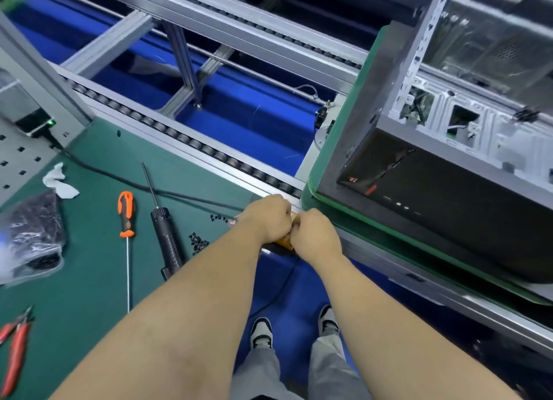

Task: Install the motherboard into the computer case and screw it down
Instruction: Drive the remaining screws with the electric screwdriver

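Note:
An open computer case (443,148) with a black front panel lies on a green pallet (311,187) at the right. No motherboard shows in view. My left hand (269,217) and my right hand (314,235) are close together at the corner of the green bench. Both grip a small orange-brown object (284,240), mostly hidden by the fingers. Small black screws (199,242) lie loose on the mat left of my hands. A black electric screwdriver (166,235) rests beside them.
An orange-handled screwdriver (127,217), red pliers (15,348), a plastic bag (30,241) and a white glove (58,181) lie on the green mat (89,280). A roller conveyor rail (185,139) runs behind the bench. A black cable (125,178) crosses the mat.

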`<state>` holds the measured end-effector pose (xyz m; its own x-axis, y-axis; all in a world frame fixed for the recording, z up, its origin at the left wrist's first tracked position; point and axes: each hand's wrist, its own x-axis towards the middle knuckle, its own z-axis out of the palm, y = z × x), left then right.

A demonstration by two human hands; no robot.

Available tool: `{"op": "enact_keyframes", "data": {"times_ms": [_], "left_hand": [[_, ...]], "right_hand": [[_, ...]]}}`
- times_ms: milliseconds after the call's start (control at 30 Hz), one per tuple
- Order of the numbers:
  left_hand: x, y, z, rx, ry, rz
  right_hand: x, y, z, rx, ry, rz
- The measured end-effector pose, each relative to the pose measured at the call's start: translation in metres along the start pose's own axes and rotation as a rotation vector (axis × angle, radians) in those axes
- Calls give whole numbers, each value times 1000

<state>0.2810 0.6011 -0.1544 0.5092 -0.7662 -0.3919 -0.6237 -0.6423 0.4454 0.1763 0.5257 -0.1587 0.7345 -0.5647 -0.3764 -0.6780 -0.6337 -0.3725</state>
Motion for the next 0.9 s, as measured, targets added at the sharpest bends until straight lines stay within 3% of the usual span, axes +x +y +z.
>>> {"op": "enact_keyframes", "data": {"times_ms": [100, 200, 333, 433, 567, 667, 833, 900], "left_hand": [[-8, -7, -2, -29, -69, -48], [-19, -18, -1, 17, -145, -64], [-35, -34, 3, 127, -354, -73], [-45, -43, 2, 110, -378, -92], [-42, -38, -19, -62, -131, -127], [-27, -12, -46, -116, 97, -100], [14, 75, -104, -231, 371, -18], [33, 124, -129, -316, 461, 44]], "right_hand": [[-14, -2, 10, 136, -58, 42], [-26, -8, 22, 122, -168, 9], [-39, -19, 41, 126, -367, -47], [-43, -26, 45, 156, -364, -72], [-39, -35, 19, 193, -251, -67], [-33, -41, -25, 249, -70, -55], [-24, -27, -140, 428, 263, -104], [-24, -13, -186, 586, 286, -131]]}}
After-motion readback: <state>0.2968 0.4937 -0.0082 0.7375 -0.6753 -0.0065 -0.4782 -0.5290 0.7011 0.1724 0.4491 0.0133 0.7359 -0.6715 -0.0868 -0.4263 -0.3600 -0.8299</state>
